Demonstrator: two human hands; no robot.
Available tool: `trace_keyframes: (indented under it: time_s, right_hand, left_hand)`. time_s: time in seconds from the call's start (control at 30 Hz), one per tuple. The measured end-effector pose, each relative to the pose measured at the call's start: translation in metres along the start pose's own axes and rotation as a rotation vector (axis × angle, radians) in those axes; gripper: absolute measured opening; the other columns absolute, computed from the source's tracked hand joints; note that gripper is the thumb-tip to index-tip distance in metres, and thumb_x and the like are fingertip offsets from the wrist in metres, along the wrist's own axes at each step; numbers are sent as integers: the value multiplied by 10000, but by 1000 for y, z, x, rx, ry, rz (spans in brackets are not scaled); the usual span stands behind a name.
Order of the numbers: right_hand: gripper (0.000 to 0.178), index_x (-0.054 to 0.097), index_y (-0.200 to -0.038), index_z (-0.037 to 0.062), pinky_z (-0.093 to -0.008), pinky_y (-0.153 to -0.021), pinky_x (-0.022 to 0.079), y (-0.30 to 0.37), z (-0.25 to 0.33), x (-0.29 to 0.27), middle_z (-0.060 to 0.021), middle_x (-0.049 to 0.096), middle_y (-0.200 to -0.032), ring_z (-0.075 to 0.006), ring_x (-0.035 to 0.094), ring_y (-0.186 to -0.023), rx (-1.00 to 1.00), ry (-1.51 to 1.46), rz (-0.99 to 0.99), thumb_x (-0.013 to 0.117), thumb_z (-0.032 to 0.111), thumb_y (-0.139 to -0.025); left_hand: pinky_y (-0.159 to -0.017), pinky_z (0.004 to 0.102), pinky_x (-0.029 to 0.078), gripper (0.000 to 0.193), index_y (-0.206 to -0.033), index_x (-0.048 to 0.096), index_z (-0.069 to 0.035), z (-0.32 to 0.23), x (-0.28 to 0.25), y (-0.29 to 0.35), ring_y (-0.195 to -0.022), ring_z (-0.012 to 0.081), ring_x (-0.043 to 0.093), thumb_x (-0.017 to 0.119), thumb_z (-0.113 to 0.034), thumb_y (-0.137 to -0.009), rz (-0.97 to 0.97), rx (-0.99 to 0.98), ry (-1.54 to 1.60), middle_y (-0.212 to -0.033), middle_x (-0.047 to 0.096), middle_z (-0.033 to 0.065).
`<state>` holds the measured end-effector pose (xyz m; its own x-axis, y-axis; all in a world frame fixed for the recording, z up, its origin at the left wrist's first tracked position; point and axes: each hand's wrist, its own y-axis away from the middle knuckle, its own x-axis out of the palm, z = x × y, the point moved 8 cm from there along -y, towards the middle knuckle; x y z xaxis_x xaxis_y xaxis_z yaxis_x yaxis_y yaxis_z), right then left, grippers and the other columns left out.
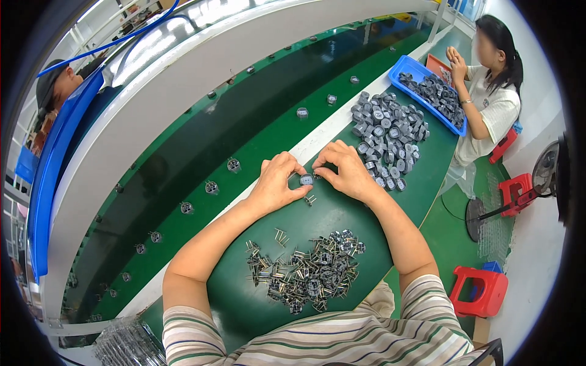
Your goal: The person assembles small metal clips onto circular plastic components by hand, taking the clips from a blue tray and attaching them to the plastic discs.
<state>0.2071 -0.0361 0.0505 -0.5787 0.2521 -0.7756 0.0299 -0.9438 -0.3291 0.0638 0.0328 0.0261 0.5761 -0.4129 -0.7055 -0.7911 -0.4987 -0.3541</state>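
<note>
My left hand (276, 184) is closed, pinching a round grey plastic housing (307, 179) between thumb and fingers above the green tabletop. Right beside it, my right hand (348, 173) is also closed, with a small metal-pinned part (316, 175) mostly hidden at its fingertips. Just below the hands, a loose pinned part (310, 200) lies on the table. Closer to me is a heap of dark round parts with metal pins (308, 271). Beyond my right hand spreads a pile of round grey housings (387, 134).
To the left runs a green conveyor belt (256, 143) carrying spaced round parts, with a white edge strip (329, 125). At far right a blue tray (462, 129) of housings stands near a seated co-worker (494, 110). Red stools (479, 291) and a fan (545, 174) stand right.
</note>
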Motion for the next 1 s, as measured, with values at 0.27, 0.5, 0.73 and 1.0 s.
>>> trace_keyframes:
  time_s: [0.27, 0.5, 0.73, 1.0]
  right_hand:
    - [145, 747, -968, 114, -394, -946, 399, 1, 1, 3, -29, 659, -1031, -244, 581, -1050, -22, 7, 131, 793, 136, -833]
    - [99, 749, -898, 108, -420, -911, 421, -3, -8, 17, -26, 685, -958, -256, 605, -1035, 26, -217, -18, 809, 170, -849]
    - [102, 720, -871, 111, -410, -888, 411, -3, 10, 12, -10, 661, -939, -236, 595, -1010, -60, -3, -37, 802, 161, -837]
    - [128, 679, -862, 105, -401, -869, 406, -2, 22, 9, -9, 633, -901, -229, 586, -980, -62, 117, -46, 793, 150, -825]
  left_hand:
    - [-962, 396, 374, 340, -1004, 676, -104, 6, 3, 0, -1065, 248, 573, 873, -257, -772, 58, -49, 16, -1038, 578, 60]
    - [-911, 386, 379, 354, -996, 679, -105, 5, 5, -1, -990, 230, 570, 891, -254, -755, 8, 3, 7, -979, 572, 47]
    - [-870, 372, 375, 340, -972, 694, -107, 4, 2, 1, -929, 214, 566, 904, -243, -741, -24, 28, 21, -924, 559, 31]
    - [-880, 372, 379, 341, -985, 701, -105, 6, 4, 1, -915, 205, 569, 905, -229, -742, -17, 16, 21, -939, 573, 26]
